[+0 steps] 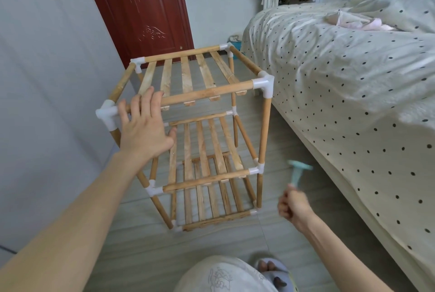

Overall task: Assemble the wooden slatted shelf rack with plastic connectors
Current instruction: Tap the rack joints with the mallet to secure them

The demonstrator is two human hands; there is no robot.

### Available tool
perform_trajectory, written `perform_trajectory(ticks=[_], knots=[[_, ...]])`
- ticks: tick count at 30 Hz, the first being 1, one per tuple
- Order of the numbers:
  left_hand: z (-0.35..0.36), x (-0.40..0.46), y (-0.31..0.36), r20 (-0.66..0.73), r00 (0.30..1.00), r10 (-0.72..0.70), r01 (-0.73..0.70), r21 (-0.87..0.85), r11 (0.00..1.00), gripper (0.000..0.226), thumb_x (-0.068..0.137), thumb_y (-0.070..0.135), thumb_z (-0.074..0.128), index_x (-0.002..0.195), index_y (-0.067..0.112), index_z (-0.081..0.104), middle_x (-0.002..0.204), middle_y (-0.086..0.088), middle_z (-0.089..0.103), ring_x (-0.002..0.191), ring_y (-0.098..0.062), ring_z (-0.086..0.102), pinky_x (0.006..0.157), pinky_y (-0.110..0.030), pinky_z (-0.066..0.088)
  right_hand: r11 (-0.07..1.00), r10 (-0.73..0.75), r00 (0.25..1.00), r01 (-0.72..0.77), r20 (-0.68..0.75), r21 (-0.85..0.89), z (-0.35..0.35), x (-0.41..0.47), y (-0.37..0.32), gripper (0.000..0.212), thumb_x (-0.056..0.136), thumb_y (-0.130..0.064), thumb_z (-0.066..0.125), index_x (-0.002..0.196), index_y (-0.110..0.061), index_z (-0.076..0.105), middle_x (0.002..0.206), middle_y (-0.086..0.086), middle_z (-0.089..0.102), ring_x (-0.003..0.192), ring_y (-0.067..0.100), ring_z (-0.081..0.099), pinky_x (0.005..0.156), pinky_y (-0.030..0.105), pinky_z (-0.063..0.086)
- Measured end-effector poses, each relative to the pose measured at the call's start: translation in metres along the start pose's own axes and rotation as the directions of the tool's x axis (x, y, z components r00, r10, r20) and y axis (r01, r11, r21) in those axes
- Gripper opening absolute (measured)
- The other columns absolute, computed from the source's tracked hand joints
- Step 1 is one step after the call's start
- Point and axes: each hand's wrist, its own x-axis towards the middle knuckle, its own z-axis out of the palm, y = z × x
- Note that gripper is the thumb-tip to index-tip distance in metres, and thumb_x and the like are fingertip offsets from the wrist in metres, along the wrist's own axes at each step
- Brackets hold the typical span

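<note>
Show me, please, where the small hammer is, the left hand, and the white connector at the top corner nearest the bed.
small hammer (297, 172): head view, on its light blue, blurred shaft.
left hand (144, 126): head view, on the back of the hand.
white connector (264, 84): head view, on its corner elbow.

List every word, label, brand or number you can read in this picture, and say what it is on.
None can be read.
Rack: bare wood and plain white connectors, no label.
Hammer in the right hand: blurred, no marking shows.
Door: a carved ornament only, no lettering.
Trousers: a faint pattern, not legible as text.
</note>
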Motion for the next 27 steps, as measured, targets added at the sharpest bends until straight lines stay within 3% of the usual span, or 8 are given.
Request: perform_trajectory(ticks=[2,5,9,12,15,19,22,27], knots=[[0.001,0.001,0.000,-0.009,1.000,-0.003,0.003,-0.003,1.000,0.084,0.076,0.043,0.065,0.143,0.013,0.022,0.150,-0.011,0.022,0.134,-0.031,0.019,0.110,-0.050,0.004,0.999,0.027,0.995,-0.024,0.099,-0.035,0.002,0.003,0.003,0.034,0.103,-0.027,0.029,0.071,-0.017,0.036,0.044,-0.006,0.030,0.032,0.007,0.023,0.031,0.015,0.019],[0.002,0.001,-0.001,-0.009,1.000,-0.005,0.005,-0.002,1.000,0.085,0.076,0.043,0.066,0.143,0.013,0.022,0.150,-0.011,0.023,0.133,-0.032,0.019,0.110,-0.050,0.004,0.995,-0.037,0.993,0.047,-0.116,0.089,-0.004,0.005,-0.002,0.033,0.103,-0.026,0.026,0.072,-0.018,0.034,0.048,-0.004,0.028,0.027,0.004,0.023,0.031,0.011,0.017],[0.002,0.001,-0.001,-0.017,1.000,-0.006,0.006,-0.002,1.000,0.084,0.076,0.044,0.065,0.142,0.013,0.022,0.150,-0.011,0.023,0.133,-0.031,0.019,0.110,-0.048,0.002,0.999,0.035,0.997,-0.033,0.066,-0.032,0.000,0.003,0.003,0.036,0.104,-0.027,0.028,0.071,-0.017,0.036,0.043,-0.006,0.030,0.030,0.007,0.024,0.030,0.014,0.019],[0.002,0.000,-0.001,-0.015,1.000,-0.004,0.004,-0.007,1.000,0.084,0.076,0.044,0.065,0.142,0.013,0.023,0.150,-0.011,0.023,0.133,-0.032,0.020,0.110,-0.050,0.004,0.997,0.003,0.995,0.004,-0.101,0.075,-0.006,0.003,-0.001,0.034,0.103,-0.028,0.026,0.072,-0.019,0.034,0.045,-0.005,0.026,0.026,0.005,0.022,0.031,0.010,0.016],[0.001,0.001,-0.002,-0.017,1.000,-0.009,0.009,-0.005,1.000,0.083,0.077,0.044,0.065,0.142,0.013,0.023,0.149,-0.011,0.024,0.133,-0.032,0.020,0.111,-0.050,0.005,0.995,0.099,0.991,-0.096,0.094,-0.031,-0.003,-0.004,0.007,0.035,0.104,-0.027,0.026,0.070,-0.018,0.034,0.045,-0.005,0.026,0.031,0.008,0.022,0.031,0.014,0.017],[0.000,0.000,-0.002,-0.013,1.000,-0.003,0.003,0.000,1.000,0.083,0.077,0.045,0.064,0.142,0.013,0.023,0.149,-0.010,0.024,0.132,-0.031,0.021,0.111,-0.051,0.007,0.991,-0.009,0.994,0.023,-0.107,0.129,-0.003,-0.005,0.003,0.033,0.103,-0.022,0.025,0.071,-0.021,0.032,0.047,-0.004,0.026,0.027,0.004,0.022,0.031,0.009,0.016],[0.000,0.001,-0.002,-0.015,1.000,-0.005,0.005,0.001,1.000,0.082,0.077,0.045,0.064,0.141,0.013,0.024,0.149,-0.011,0.024,0.132,-0.032,0.022,0.111,-0.051,0.007,0.996,0.082,0.989,-0.086,0.121,0.022,0.002,-0.010,0.009,0.036,0.103,-0.026,0.027,0.069,-0.019,0.033,0.047,-0.005,0.025,0.032,0.007,0.021,0.031,0.014,0.016],[0.000,0.000,-0.001,-0.007,1.000,-0.014,0.014,0.001,1.000,0.082,0.077,0.046,0.064,0.141,0.013,0.024,0.149,-0.011,0.024,0.132,-0.032,0.022,0.111,-0.051,0.007,0.991,-0.005,0.995,0.018,-0.100,0.135,-0.001,-0.011,0.000,0.032,0.103,-0.021,0.024,0.072,-0.022,0.032,0.052,-0.002,0.026,0.027,0.004,0.023,0.032,0.010,0.015]])
